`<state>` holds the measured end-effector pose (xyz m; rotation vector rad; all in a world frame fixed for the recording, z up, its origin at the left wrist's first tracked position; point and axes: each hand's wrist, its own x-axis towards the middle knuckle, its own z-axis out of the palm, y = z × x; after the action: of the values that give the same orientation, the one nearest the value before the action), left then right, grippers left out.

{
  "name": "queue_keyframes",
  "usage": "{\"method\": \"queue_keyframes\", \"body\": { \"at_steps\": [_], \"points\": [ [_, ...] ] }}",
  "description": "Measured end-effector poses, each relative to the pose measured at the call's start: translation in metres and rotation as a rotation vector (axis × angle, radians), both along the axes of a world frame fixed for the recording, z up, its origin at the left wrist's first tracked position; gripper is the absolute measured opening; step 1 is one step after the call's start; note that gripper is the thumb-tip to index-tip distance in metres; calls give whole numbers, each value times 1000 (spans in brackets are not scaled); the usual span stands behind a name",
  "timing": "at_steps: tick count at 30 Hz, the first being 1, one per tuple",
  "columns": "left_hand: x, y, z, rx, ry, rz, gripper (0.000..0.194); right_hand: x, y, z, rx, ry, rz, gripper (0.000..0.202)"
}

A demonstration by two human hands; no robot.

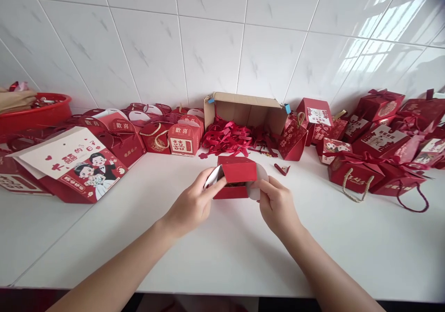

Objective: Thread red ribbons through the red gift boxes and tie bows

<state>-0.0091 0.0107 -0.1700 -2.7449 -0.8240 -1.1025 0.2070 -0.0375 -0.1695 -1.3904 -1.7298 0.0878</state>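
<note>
Your left hand (194, 204) reached in from the lower left, wrist fairly straight, index finger extended over the left opening of the small red box (231, 192). Its fingers were partly closed, pinching the white-lined side flap (212, 177). Your right hand (278, 204) angled in from the lower right, fingers curled, thumb and fingertips closed on the rounded flap (255, 191) at the box's other side. Both forearms converged over the white counter (222, 256). The box sat between your hands, in front of the open cardboard carton (267, 115) and its red ribbons (227, 138).
</note>
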Motion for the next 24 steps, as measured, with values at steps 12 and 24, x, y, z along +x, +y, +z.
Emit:
{"method": "queue_keyframes", "body": {
  "at_steps": [12, 24],
  "points": [
    [4, -1, -3, -104, -80, 180, 50, -7, -2, 1, -124, -53, 124, 52],
    [4, -2, -1, -213, -208, 136, 58, -10, -3, -3, -82, -111, 156, 53]
  ]
}}
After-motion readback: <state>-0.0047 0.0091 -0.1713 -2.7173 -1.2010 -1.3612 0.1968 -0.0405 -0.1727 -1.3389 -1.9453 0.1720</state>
